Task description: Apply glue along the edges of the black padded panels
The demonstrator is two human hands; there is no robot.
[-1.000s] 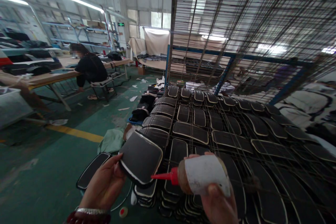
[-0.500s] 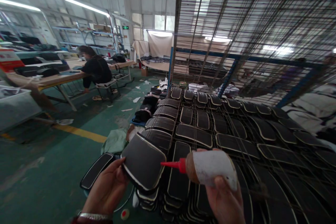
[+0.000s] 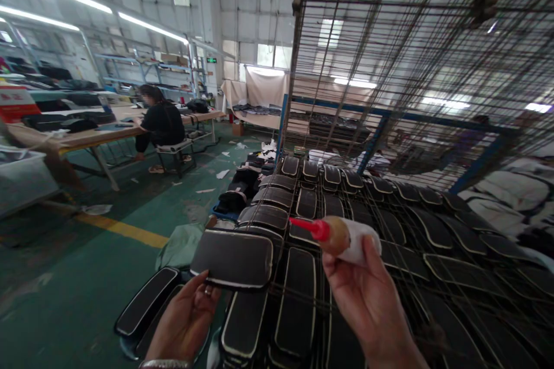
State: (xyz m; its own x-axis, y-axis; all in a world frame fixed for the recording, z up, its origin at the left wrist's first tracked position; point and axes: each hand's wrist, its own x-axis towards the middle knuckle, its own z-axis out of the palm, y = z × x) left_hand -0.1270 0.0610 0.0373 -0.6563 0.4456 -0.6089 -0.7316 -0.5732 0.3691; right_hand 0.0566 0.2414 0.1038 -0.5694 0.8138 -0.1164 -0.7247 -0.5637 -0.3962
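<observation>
My left hand (image 3: 186,314) grips the lower left edge of a black panel (image 3: 234,259) with a pale, glossy-looking border. The panel is held over the near left corner of a rack of similar pieces. In my right hand (image 3: 367,294) is a squeeze bottle (image 3: 346,239) with a white wrap and a brownish shoulder. Its red nozzle (image 3: 314,228) points left, above and to the right of the panel, apart from it. Just below lie more pale-edged black panels (image 3: 244,323) in stacks.
Rows of black panels (image 3: 396,259) cover the wire shelf, under raised wire racks (image 3: 372,29). Two black pieces (image 3: 147,302) sit at lower left, by a green bag (image 3: 182,248). A person (image 3: 160,121) sits at a worktable (image 3: 90,132) across the floor.
The panel has turned and tilted, so it looks wider and flatter. The bottle has moved up and right, its nozzle leaving the panel's right edge. My view has shifted slightly.
</observation>
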